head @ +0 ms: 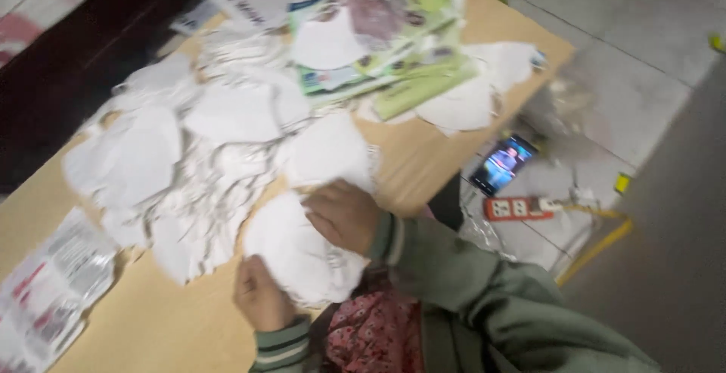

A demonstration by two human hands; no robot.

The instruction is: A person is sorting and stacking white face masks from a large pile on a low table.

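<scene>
A white folded face mask (299,256) lies at the near edge of the wooden table (423,157). My left hand (259,296) grips its lower left edge. My right hand (344,216) presses flat on its upper right part. Both sleeves are green with striped cuffs. A large loose heap of white masks (197,153) with tangled ear loops spreads across the table just beyond my hands. The picture is blurred by motion.
Green and white packets (393,32) are stacked at the table's far end. Clear printed wrappers (45,290) lie at the near left. On the grey floor to the right sit a lit phone (503,163) and an orange power strip (518,208) with a yellow cable.
</scene>
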